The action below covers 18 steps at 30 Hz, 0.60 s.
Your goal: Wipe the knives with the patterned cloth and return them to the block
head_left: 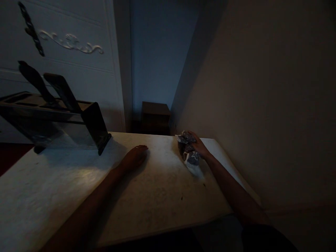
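Note:
My right hand (198, 145) grips a crumpled cloth (187, 148), dark grey with white edging, near the far right part of the pale table (157, 185). Part of the cloth hangs down onto the tabletop, and its folds hide some of my fingers. Palm down on the table lies my left hand (134, 157), holding nothing, its fingers stretched forward and a ring on one of them. A gap of bare tabletop separates my two hands.
A knife block (65, 129) with two dark handles stands on the table's left side. The wall (249, 105) runs along the right edge. Behind are a white door (78, 66) and a low brown box-like piece (155, 109). Small dark specks dot the tabletop.

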Each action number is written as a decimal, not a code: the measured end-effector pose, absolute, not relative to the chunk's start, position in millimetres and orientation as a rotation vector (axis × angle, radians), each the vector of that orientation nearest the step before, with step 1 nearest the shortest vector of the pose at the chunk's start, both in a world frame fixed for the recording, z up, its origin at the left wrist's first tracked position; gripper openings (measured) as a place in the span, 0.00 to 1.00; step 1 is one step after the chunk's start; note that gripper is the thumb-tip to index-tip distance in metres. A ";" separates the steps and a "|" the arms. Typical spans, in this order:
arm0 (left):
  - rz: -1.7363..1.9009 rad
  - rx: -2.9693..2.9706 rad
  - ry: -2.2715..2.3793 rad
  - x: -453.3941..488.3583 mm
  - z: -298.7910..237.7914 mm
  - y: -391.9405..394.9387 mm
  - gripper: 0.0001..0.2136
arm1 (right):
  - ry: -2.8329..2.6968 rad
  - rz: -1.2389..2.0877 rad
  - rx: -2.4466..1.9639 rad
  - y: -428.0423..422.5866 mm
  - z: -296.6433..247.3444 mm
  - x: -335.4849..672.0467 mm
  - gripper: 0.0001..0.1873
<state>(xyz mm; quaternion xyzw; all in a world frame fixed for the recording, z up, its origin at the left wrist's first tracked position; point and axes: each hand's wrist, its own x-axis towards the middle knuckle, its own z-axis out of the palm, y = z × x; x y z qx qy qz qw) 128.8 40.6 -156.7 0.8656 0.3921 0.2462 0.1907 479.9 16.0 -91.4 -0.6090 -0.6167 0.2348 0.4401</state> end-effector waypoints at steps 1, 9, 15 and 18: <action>0.691 2.446 1.094 129.4 -156.6 39.9 0.21 | -1.557 0.520 -1.570 11.0 -91.6 487.5 0.40; 0.737 2.495 1.034 129.2 -164.7 42.3 0.20 | -2.027 0.126 -2.281 -34.7 -82.9 513.4 0.36; 0.722 2.470 1.037 128.2 -166.1 43.7 0.21 | -2.115 0.024 -2.372 -58.8 -81.5 540.0 0.35; 0.746 2.448 1.020 127.4 -166.8 44.5 0.21 | -2.255 0.030 -2.268 -69.7 -82.9 567.1 0.38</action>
